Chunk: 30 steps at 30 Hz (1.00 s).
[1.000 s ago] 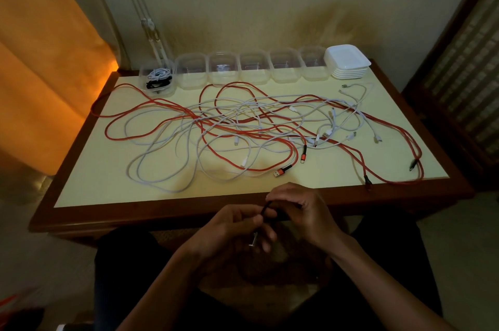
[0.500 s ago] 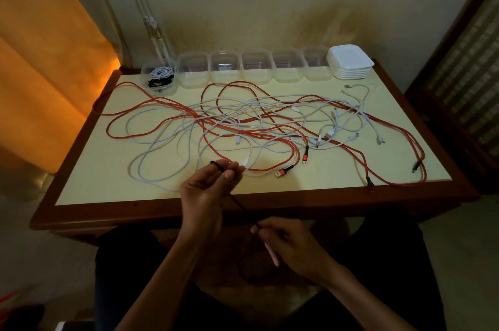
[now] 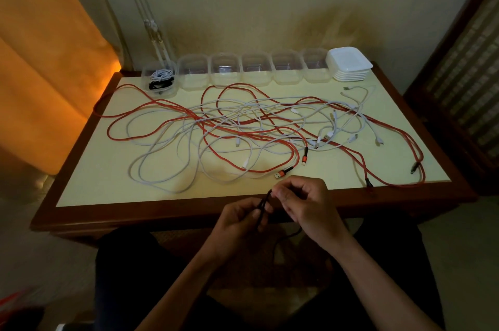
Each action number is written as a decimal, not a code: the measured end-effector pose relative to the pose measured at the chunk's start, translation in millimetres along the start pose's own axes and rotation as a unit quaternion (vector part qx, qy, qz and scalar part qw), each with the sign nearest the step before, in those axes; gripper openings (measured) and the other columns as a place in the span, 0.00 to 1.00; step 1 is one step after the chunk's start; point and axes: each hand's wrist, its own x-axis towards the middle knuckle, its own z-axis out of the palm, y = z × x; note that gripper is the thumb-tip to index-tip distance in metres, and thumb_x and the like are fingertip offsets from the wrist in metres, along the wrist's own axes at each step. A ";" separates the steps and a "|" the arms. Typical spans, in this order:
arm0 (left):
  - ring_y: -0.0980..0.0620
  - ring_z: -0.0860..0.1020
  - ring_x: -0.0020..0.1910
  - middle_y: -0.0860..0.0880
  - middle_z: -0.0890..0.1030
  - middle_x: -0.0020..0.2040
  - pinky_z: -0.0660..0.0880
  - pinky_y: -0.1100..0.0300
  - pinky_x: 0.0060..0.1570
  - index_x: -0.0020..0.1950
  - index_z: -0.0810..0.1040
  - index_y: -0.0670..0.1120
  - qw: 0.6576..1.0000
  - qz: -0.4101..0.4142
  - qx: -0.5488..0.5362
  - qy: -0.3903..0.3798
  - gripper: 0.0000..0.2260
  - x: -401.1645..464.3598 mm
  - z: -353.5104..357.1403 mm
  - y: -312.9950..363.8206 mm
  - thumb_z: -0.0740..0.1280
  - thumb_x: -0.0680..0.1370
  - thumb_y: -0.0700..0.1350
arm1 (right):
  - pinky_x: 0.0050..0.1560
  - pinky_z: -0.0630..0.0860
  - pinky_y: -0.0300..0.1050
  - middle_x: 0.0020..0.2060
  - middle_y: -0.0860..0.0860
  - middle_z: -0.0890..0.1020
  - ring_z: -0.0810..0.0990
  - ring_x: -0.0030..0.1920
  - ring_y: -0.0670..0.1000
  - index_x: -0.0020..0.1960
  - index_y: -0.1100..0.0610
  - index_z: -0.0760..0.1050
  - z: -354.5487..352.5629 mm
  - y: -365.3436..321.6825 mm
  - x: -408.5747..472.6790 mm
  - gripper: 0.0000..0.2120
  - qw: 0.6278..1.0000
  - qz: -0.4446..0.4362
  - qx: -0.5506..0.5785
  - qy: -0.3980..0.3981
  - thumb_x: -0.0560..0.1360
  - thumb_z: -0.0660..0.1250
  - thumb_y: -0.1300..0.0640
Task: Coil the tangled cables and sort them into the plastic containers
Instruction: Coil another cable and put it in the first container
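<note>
So the black cable is right at the near edge of the table, held up in front of the person between both hands. The left hand has its fingers curled around a doubled-up bit of it, and the right hand pinches the upper end between thumb and fingertips, just above and to the right of the left one. The two hands are pretty much touching. A loose length of the same cable droops down below the hands toward the lap, kinda hard to follow in the dim light.

Behind the hands, the tabletop is covered in a big mess of red cables and white cables looped over each other, spreading nearly from the left edge to the right. One red-and-black USB plug lies just beyond the right hand's fingers.

Along the far edge against the wall there's a row of clear plastic containers. The leftmost container has a coiled white cable and a coiled black one in it; what's in the others can't be made out. At the right end of the row sits a stack of white lids.

Off to the left hangs an orange curtain, glowing with backlight.
</note>
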 end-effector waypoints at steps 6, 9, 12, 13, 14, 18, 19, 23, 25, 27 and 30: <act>0.52 0.70 0.36 0.47 0.74 0.37 0.66 0.60 0.38 0.49 0.77 0.43 0.999 -0.028 -0.030 -0.007 0.10 -2.4 7.2 1.6 0.58 0.81 0.45 | 0.30 0.66 0.32 0.24 0.46 0.72 0.70 0.25 0.42 0.39 0.64 0.78 4.6 4.6 5.9 0.11 1.000 0.011 -0.001 0.026 0.79 0.66 0.62; 0.51 0.78 0.40 0.44 0.80 0.41 0.73 0.61 0.43 0.49 0.75 0.40 0.997 -0.036 -0.053 -0.041 0.06 -2.1 5.2 5.0 0.60 0.80 0.40 | 0.30 0.67 0.34 0.24 0.46 0.73 0.70 0.26 0.42 0.38 0.59 0.78 5.1 5.8 7.8 0.11 0.999 0.017 -0.009 0.032 0.79 0.66 0.61; 0.46 0.81 0.46 0.40 0.83 0.45 0.75 0.55 0.51 0.54 0.78 0.38 0.992 -0.042 -0.091 -0.076 0.08 -3.5 4.8 5.8 0.63 0.79 0.40 | 0.30 0.70 0.40 0.26 0.48 0.73 0.72 0.27 0.46 0.37 0.56 0.79 6.1 6.2 10.3 0.12 0.999 0.009 -0.008 0.031 0.79 0.66 0.60; 0.44 0.81 0.47 0.40 0.83 0.46 0.75 0.53 0.53 0.56 0.79 0.39 0.990 -0.045 -0.102 -0.087 0.09 -4.5 5.8 6.3 0.64 0.79 0.41 | 0.30 0.71 0.40 0.26 0.47 0.73 0.73 0.27 0.46 0.37 0.54 0.79 6.5 6.1 11.1 0.12 1.000 0.004 -0.015 0.028 0.79 0.66 0.60; 0.44 0.81 0.47 0.40 0.84 0.46 0.75 0.51 0.53 0.56 0.80 0.40 0.988 -0.052 -0.117 -0.091 0.09 -5.5 7.2 6.7 0.66 0.79 0.41 | 0.31 0.71 0.39 0.25 0.46 0.74 0.74 0.27 0.45 0.37 0.53 0.79 7.1 5.8 11.9 0.12 0.999 -0.001 -0.026 0.026 0.79 0.67 0.60; 0.41 0.80 0.47 0.39 0.80 0.42 0.74 0.46 0.56 0.49 0.77 0.38 0.968 -0.067 -0.228 -0.076 0.06 -6.9 13.0 9.3 0.63 0.77 0.39 | 0.30 0.72 0.34 0.27 0.46 0.80 0.77 0.26 0.43 0.42 0.58 0.82 7.8 9.7 15.2 0.07 0.999 0.016 -0.007 0.028 0.78 0.68 0.60; 0.40 0.79 0.49 0.38 0.79 0.44 0.73 0.44 0.58 0.50 0.74 0.38 0.962 -0.063 -0.256 -0.074 0.04 -6.2 14.5 9.7 0.61 0.78 0.38 | 0.30 0.72 0.33 0.27 0.46 0.81 0.78 0.27 0.43 0.43 0.59 0.82 7.3 12.5 15.7 0.07 0.999 0.017 -0.008 0.034 0.78 0.68 0.59; 0.48 0.75 0.37 0.44 0.73 0.38 0.74 0.55 0.43 0.48 0.68 0.41 0.951 -0.073 -0.300 -0.026 0.03 -1.9 16.1 12.3 0.57 0.77 0.35 | 0.40 0.75 0.35 0.34 0.42 0.84 0.83 0.39 0.42 0.43 0.51 0.84 5.0 28.2 16.5 0.08 0.993 0.015 -0.088 0.076 0.78 0.68 0.57; 0.53 0.68 0.32 0.48 0.68 0.36 0.68 0.59 0.37 0.48 0.68 0.42 0.943 -0.085 -0.323 -0.001 0.03 -0.1 14.2 16.0 0.59 0.76 0.37 | 0.41 0.76 0.37 0.35 0.45 0.84 0.82 0.41 0.42 0.44 0.53 0.84 6.3 32.9 12.1 0.09 0.991 0.038 -0.123 0.046 0.79 0.67 0.56; 0.53 0.66 0.34 0.48 0.66 0.36 0.66 0.58 0.39 0.50 0.68 0.41 0.922 -0.103 -0.373 0.024 0.08 1.4 10.8 21.0 0.59 0.78 0.46 | 0.39 0.74 0.37 0.33 0.42 0.82 0.81 0.37 0.40 0.45 0.54 0.83 10.2 36.7 3.7 0.11 0.987 0.050 -0.156 -0.002 0.81 0.64 0.56; 0.50 0.68 0.39 0.46 0.68 0.40 0.65 0.55 0.47 0.56 0.70 0.38 0.900 -0.106 -0.419 0.059 0.26 2.4 3.0 24.5 0.58 0.76 0.62 | 0.36 0.70 0.34 0.29 0.39 0.77 0.77 0.31 0.39 0.54 0.48 0.79 20.5 36.6 -14.1 0.09 0.962 0.092 -0.224 -0.130 0.83 0.59 0.53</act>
